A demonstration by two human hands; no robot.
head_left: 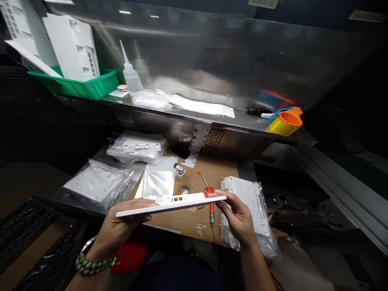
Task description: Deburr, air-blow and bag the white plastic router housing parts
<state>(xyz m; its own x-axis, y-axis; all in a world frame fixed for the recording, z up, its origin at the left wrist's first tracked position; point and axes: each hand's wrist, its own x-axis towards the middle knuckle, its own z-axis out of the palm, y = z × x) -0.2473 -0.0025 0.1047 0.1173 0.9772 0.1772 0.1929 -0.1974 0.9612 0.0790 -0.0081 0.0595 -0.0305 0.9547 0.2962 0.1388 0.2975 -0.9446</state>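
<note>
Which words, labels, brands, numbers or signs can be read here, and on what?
None is legible.
Top label: characters too blurred.
Upper-right label: too blurred.
White strip: markings too small.
Dotted sheet: any print too small.
Upright panel in the green bin: marks too small.
Held white panel: no lettering visible.

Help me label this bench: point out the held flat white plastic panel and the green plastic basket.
Held flat white plastic panel point(176, 205), head view: long edge facing the camera.
Green plastic basket point(79, 89), head view: front wall.
</note>
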